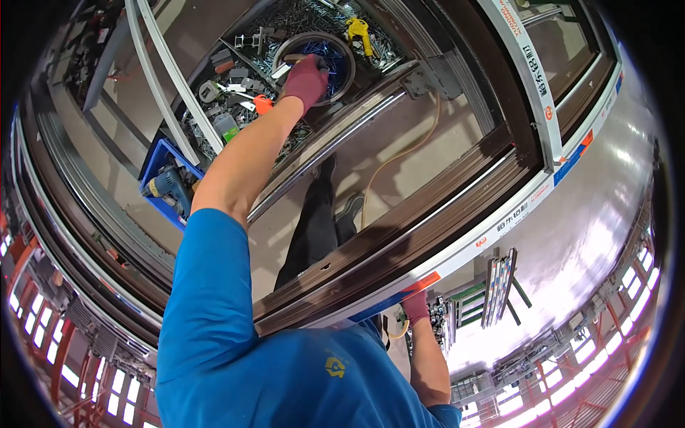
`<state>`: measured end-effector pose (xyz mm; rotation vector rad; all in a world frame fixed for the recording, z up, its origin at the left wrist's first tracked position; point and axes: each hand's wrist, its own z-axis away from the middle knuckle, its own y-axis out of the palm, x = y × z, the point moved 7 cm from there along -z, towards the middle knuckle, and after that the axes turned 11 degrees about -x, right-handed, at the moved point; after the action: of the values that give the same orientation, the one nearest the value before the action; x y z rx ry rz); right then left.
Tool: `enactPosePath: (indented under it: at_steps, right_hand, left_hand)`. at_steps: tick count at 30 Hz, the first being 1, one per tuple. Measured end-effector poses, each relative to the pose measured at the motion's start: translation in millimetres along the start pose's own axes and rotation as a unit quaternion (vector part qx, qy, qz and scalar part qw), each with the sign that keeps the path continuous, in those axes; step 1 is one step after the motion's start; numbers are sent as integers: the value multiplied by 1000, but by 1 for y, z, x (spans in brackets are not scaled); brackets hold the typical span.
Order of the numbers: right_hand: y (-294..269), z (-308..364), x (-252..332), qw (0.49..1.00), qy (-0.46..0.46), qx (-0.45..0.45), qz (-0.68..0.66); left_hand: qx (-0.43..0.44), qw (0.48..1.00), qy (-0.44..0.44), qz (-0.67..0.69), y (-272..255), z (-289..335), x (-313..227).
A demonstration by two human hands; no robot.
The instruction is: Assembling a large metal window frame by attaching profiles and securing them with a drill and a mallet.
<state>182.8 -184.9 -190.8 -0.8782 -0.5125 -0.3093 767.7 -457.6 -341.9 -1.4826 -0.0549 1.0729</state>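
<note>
My left hand (308, 82), in a maroon glove, reaches into a round metal bowl (351, 80) of bluish screws (330, 51). Its fingers curl down among them, and whatever they pinch is hidden. A small pale piece (281, 70) lies by the thumb side of the glove. Low on the right, my right hand (416, 307), also gloved in maroon, is beside the outer edge of a brown metal frame (457, 207). That edge covers its fingers.
Around the bowl, a tray holds loose screws and fittings, a yellow tool (359, 34) and an orange piece (263, 105). A blue bin (152, 165) with a power drill (170, 187) stands left. An orange cable (399, 153) crosses the floor. Metal profiles (498, 289) lie lower right.
</note>
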Motion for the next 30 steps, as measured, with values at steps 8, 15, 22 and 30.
enactPosePath:
  at_steps: [8, 15, 22, 30]
  right_hand:
    - [1, -1, 5, 938, 319, 22, -137]
    - [-7, -4, 26, 915, 356, 13, -192]
    - [-27, 2, 43, 915, 348, -18, -205]
    - [-59, 41, 33, 935, 276, -29, -219]
  left_hand:
    - [-1, 964, -51, 261, -11, 9, 28]
    - [164, 765, -275, 558, -38, 49, -2]
    - [172, 863, -64, 470, -96, 73, -37]
    - [220, 929, 96, 280, -256, 239, -151]
